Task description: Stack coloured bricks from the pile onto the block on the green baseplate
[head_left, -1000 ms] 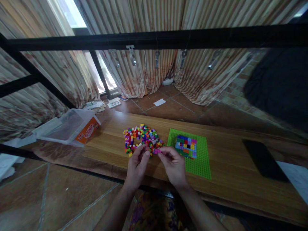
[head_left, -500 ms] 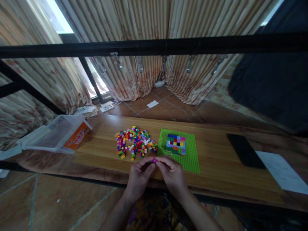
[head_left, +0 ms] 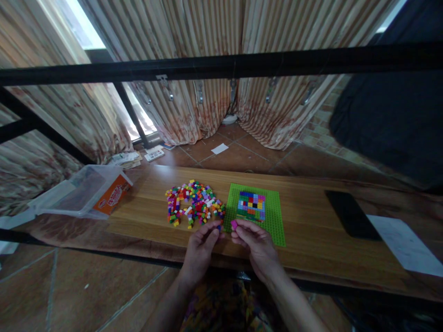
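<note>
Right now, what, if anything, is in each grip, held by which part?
Right grip: a pink brick, pinched along its right side, left side exposed. Left grip: a small blue brick; too small to tell which part.

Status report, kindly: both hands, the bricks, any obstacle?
Left hand pinches dark-blue brick; right hand, pink brick. Brick build on green baseplate. No obstacle seen between hands.
</note>
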Tool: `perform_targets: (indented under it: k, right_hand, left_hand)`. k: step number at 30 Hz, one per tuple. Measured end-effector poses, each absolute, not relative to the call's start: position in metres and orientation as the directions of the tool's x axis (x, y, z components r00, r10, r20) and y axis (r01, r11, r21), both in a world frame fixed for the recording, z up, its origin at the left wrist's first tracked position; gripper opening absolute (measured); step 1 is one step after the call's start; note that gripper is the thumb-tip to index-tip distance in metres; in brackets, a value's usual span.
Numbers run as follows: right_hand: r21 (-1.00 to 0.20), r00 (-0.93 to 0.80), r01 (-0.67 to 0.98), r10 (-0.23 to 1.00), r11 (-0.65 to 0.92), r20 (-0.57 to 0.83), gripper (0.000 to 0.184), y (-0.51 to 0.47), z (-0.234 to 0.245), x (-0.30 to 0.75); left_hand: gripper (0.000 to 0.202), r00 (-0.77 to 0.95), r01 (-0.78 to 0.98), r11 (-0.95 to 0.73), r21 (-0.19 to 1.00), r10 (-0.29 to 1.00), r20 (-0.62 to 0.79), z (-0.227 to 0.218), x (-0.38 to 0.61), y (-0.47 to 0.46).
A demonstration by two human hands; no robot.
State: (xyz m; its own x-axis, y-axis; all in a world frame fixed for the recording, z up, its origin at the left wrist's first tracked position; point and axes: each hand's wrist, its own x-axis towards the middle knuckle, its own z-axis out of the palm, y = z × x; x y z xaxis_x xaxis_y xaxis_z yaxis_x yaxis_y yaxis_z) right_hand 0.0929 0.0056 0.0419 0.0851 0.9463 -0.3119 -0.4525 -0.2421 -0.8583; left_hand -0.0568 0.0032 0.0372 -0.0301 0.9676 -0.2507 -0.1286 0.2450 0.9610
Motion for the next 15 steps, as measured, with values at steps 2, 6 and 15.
perform_targets:
  k: [2,6,15]
  right_hand:
    - [-0.873,0.124,-0.433,0.944,-0.225,-0.305,0.029,0.006,0.039,0.098]
    - [-0.962,0.273,-0.252,0.947,-0.102,-0.172,0.024,0.010,0.028,0.123]
    - [-0.997,0.504,0.029,0.862,-0.072,-0.048,0.032,0.021,0.018,0.179]
  left_hand:
    - [0.040,-0.097,-0.017,0.191,0.981,0.977,-0.192,0.032,-0.063,0.007]
    - [0.036,-0.192,0.236,0.105,0.966,0.980,-0.059,0.020,-0.082,0.016]
    - [0.033,-0.209,0.486,0.034,0.873,0.975,0.078,-0.002,-0.102,0.028]
